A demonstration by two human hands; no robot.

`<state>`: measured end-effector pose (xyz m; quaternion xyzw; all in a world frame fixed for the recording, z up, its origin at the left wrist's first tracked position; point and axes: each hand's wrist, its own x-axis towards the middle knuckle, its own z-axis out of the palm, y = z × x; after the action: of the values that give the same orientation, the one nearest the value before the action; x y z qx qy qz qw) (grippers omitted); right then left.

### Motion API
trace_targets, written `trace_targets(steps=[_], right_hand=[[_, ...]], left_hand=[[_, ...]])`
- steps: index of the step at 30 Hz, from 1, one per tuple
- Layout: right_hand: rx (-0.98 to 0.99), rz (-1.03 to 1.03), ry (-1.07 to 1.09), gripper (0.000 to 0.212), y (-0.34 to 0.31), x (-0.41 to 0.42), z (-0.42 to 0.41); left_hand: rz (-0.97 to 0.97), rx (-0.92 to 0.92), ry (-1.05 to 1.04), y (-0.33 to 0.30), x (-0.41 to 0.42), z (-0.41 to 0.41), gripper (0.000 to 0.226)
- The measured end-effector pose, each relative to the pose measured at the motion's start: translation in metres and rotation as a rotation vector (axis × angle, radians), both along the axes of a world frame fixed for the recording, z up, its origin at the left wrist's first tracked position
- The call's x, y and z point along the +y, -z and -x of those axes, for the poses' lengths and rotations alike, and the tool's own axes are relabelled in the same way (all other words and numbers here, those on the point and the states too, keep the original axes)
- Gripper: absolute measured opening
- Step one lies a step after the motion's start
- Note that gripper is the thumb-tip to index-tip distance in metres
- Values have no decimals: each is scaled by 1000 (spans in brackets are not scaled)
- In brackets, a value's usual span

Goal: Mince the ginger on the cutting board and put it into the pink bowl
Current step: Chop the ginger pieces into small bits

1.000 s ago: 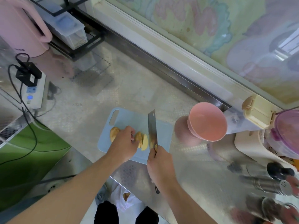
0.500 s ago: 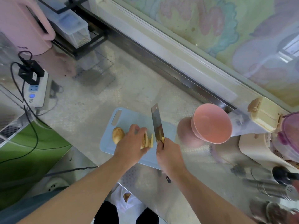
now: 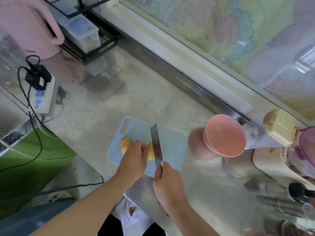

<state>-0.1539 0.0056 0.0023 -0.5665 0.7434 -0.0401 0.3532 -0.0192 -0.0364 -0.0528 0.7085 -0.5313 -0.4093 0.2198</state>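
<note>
Low in the middle of the frame, the left hand [image 3: 134, 156] held the ginger [image 3: 127, 144] down on the pale blue cutting board [image 3: 172, 150], fingers curled over it, one knob poking out to the left and cut slices showing at the right. The right hand [image 3: 167, 180] was wrapped round the handle of the cleaver [image 3: 156, 146], its blade standing just beside those slices. The pink bowl [image 3: 225, 135] waited at right of the board, tilted toward us, nothing visible in it.

By my reckoning this was slicing, well short of a mince. To do it well: knuckles forward, fingertips tucked, blade riding against them, thin even cuts, then stack and cross-chop.

The cleaver's handle was buried in the right grip, so I couldn't see it. The left hand covered the middle of the ginger; how many slices lay there I couldn't count. The blade's edge on the board was hard to make out. Jars at lower right were blurred.
</note>
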Motion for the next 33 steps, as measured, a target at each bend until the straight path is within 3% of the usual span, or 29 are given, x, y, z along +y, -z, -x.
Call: trace_targets(steps=[14,26,30,33], right_hand=[[-65,-69,76,28,11,11,-15],[2,-109,47,28,18,11,-22],[-23,-94,12,11,13,13,-23],[-69,-66,50,13,5,14,-25]], left_hand=[[-56,25,-57,7,-3,4,8],[-31,7,-56,5,-2,6,8],[-15,-15,-53,4,-2,7,8],[-8,-22,-54,4,-2,7,8]])
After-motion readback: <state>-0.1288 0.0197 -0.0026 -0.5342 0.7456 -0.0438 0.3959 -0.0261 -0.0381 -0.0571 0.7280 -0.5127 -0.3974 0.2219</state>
